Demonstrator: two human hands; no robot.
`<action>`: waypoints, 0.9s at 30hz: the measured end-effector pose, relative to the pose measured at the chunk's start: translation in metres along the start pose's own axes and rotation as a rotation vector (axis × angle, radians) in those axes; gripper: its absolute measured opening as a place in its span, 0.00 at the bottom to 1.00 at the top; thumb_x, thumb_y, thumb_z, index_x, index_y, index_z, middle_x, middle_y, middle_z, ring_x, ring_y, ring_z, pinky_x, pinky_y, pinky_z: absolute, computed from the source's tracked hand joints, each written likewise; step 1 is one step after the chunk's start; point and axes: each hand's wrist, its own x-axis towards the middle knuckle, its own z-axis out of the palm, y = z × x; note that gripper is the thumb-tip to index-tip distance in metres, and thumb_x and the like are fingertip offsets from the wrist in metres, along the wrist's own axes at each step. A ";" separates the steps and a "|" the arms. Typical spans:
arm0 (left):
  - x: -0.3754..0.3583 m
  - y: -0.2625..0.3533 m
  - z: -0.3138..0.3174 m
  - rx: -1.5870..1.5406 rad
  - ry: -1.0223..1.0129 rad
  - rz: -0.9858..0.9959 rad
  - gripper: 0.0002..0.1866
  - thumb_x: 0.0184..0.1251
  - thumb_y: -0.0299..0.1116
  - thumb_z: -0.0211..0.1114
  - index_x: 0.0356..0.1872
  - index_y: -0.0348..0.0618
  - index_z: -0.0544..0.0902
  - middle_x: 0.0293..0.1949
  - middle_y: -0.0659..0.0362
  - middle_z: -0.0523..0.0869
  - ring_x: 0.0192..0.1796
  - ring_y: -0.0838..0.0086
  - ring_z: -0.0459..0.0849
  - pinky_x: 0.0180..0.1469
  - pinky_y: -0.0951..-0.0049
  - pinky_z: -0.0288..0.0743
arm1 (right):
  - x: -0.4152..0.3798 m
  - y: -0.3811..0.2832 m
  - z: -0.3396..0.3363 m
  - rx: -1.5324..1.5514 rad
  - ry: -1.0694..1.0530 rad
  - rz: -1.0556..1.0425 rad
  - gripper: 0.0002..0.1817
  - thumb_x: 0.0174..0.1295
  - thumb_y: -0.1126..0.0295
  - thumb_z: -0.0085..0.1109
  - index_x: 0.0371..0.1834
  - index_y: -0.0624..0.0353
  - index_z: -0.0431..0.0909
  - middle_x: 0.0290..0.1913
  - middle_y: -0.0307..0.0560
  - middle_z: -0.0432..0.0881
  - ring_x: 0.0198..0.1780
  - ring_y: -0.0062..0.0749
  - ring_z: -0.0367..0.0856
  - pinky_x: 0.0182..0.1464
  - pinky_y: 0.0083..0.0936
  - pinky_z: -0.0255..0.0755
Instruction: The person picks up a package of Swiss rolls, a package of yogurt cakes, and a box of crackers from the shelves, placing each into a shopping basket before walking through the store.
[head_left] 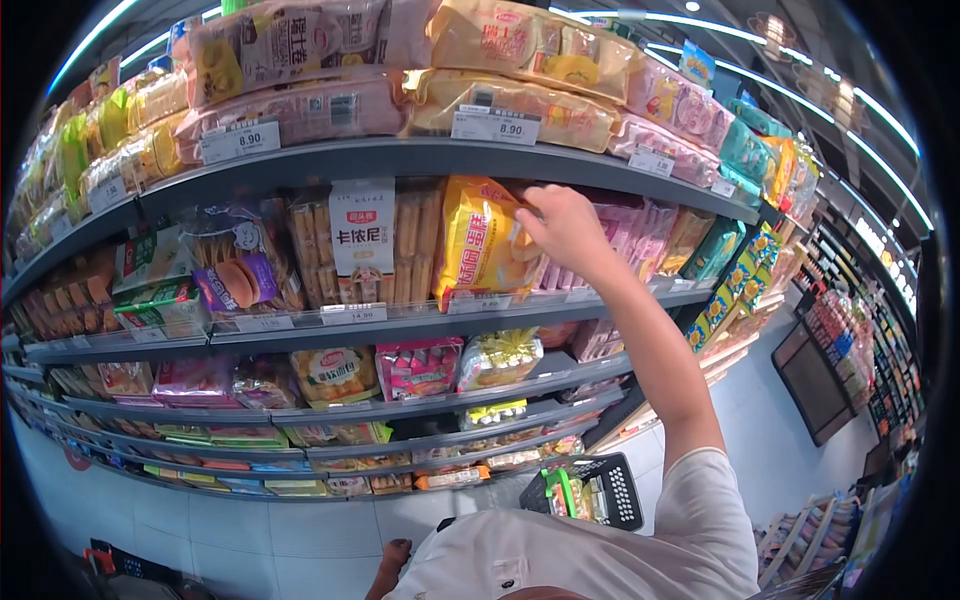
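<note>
My right hand point(562, 228) reaches to the middle shelf, its fingers bent and closed at the upper right edge of a yellow bag of cakes point(475, 250). The bag stands upright, its front facing me. Left of it is a clear pack of finger biscuits point(362, 245) with a white label. Pink packs point(645, 235) stand to the right, partly behind my wrist. Low down, my left hand point(398, 552) hangs near my body, away from the shelf; it is small and dark, so its fingers do not show clearly.
Above runs a shelf edge point(590, 172) with price tags and stacked cake packs point(530, 45). Lower shelves hold more packaged snacks, including a pink bag point(420, 368). A black basket point(620, 490) with goods stands on the floor by my right side. Another display point(825, 360) stands across the aisle.
</note>
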 end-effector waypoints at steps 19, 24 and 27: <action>0.014 0.051 0.035 0.012 -0.010 0.316 0.21 0.81 0.46 0.69 0.56 0.36 0.90 0.43 0.55 0.94 0.46 0.68 0.90 0.50 0.66 0.83 | -0.056 0.015 -0.071 0.245 0.941 -0.064 0.08 0.71 0.82 0.68 0.49 0.61 0.88 0.48 0.49 0.92 0.49 0.45 0.90 0.55 0.35 0.81; -0.060 0.286 0.046 -0.501 -0.232 0.398 0.28 0.88 0.50 0.65 0.77 0.44 0.77 0.62 0.61 0.88 0.63 0.76 0.84 0.64 0.71 0.80 | -0.135 0.024 -0.103 0.297 0.557 0.163 0.04 0.72 0.75 0.70 0.46 0.61 0.91 0.41 0.49 0.91 0.43 0.43 0.87 0.53 0.36 0.77; -0.090 0.371 0.060 -0.834 -0.622 0.558 0.45 0.82 0.61 0.66 0.88 0.45 0.62 0.84 0.49 0.72 0.85 0.59 0.71 0.80 0.51 0.71 | -0.193 0.038 -0.089 0.268 0.275 0.084 0.02 0.67 0.74 0.72 0.40 0.58 0.90 0.35 0.48 0.90 0.42 0.48 0.88 0.56 0.40 0.74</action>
